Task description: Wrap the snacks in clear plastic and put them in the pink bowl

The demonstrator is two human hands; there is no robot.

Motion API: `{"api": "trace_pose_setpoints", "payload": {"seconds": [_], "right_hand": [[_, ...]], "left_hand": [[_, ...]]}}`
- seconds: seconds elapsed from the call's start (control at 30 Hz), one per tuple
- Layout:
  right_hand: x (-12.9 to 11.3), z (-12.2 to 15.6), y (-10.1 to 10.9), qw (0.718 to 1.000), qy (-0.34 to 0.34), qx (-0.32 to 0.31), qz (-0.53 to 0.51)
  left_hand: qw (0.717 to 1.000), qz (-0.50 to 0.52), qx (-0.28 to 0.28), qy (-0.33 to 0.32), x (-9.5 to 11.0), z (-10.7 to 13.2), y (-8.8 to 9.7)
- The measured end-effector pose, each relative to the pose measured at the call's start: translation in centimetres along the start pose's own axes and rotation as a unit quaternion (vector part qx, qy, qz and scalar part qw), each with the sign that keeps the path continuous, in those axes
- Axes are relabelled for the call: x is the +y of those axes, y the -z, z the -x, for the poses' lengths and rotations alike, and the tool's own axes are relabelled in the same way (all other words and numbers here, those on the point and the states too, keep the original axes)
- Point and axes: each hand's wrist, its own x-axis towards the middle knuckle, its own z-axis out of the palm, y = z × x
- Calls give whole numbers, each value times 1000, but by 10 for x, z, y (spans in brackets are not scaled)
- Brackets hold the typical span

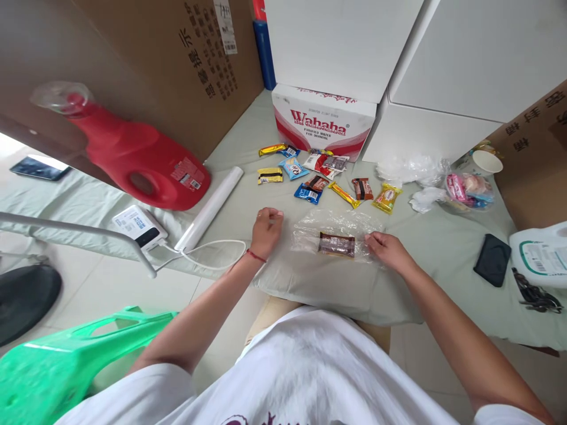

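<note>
A clear plastic bag [301,233] lies spread on the cloth-covered table in front of me. On or inside it is a snack in a dark brown wrapper [336,244]; which of the two I cannot tell. The bag's right edge is pinched between the thumb and fingers of my right hand [390,251]. My left hand [266,232], with a red string at the wrist, rests left of the bag, apart from it. Its fingers are curled together and nothing shows in them. Beyond the bag lie several wrapped snacks, among them a yellow packet [387,198] and a blue one [308,193].
A Wahaba-style printed carton [325,127] stands behind the snacks. To the left are a red detergent bottle [146,156], a white tube [210,209] and a cabled white device [139,227]. Rightward lie crumpled plastic [411,170], a tub of snacks [470,192] and a black phone [492,260].
</note>
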Motion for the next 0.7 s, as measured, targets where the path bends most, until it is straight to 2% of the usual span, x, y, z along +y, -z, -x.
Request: {"api": "trace_pose_setpoints", "payload": {"seconds": [0.03,0.07,0.1,0.17,0.2,0.27,0.33,0.5,0.6,0.7], "right_hand": [[-2,1,2,1000,15,19,11],[-5,2,3,998,37,37,18],[-7,4,6,996,65,53,21],[-13,9,9,987,136,80,33],[-16,12,10,980,177,83,47],[-21,16,8,961,254,72,88],[-24,17,4,945,301,50,121],[-20,4,-5,944,314,38,94],[-18,-7,-4,955,292,7,51],[-19,-15,-6,969,240,-6,52]], "left_hand": [[999,-10,25,-35,5,5,3],[996,-18,27,-86,12,11,6],[988,-28,6,-152,19,17,8],[952,-63,-85,-288,32,28,9],[929,-87,-131,-335,38,32,7],[898,-133,-191,-373,44,35,1],[896,-150,-214,-360,45,31,-6],[939,-70,-224,-250,37,13,-20],[957,-25,-230,-175,33,6,-29],[967,-16,-226,-116,31,2,-39]]}}
